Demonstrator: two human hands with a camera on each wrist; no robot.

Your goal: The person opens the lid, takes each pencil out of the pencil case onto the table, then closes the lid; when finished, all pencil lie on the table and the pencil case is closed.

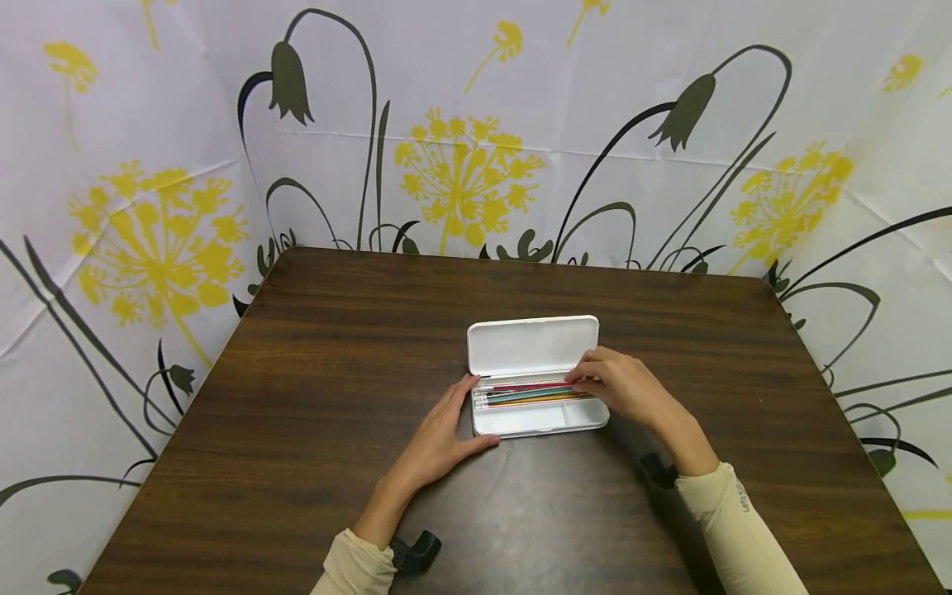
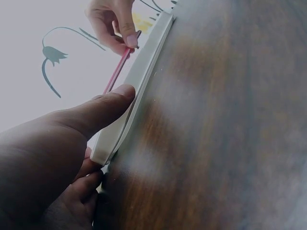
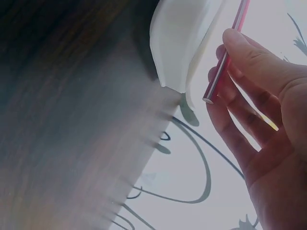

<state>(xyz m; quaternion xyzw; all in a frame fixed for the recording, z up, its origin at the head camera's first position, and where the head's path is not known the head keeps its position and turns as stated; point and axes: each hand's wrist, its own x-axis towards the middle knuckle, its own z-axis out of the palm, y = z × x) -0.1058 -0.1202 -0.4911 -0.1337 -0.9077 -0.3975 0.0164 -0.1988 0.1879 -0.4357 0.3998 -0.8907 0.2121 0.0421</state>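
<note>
- Head view: the white case (image 1: 521,425) lies on the brown surface (image 1: 357,330), its lid (image 1: 531,347) raised and coloured pencils (image 1: 521,396) inside; my left hand (image 1: 439,438) spans the left end, my right hand (image 1: 628,388) is at the pencils' right ends.
- Left wrist view: my left thumb rests on the case's near wall, other fingers curled round its end; a red pencil (image 2: 116,73) shows above that wall.
- Right wrist view: my right fingers pinch that red pencil near its end.

On the table (image 1: 335,355), the left hand (image 1: 437,440) holds the open white case (image 1: 521,421) by its left end; the right hand (image 1: 625,387) touches colored pencils (image 1: 524,394) inside.
</note>
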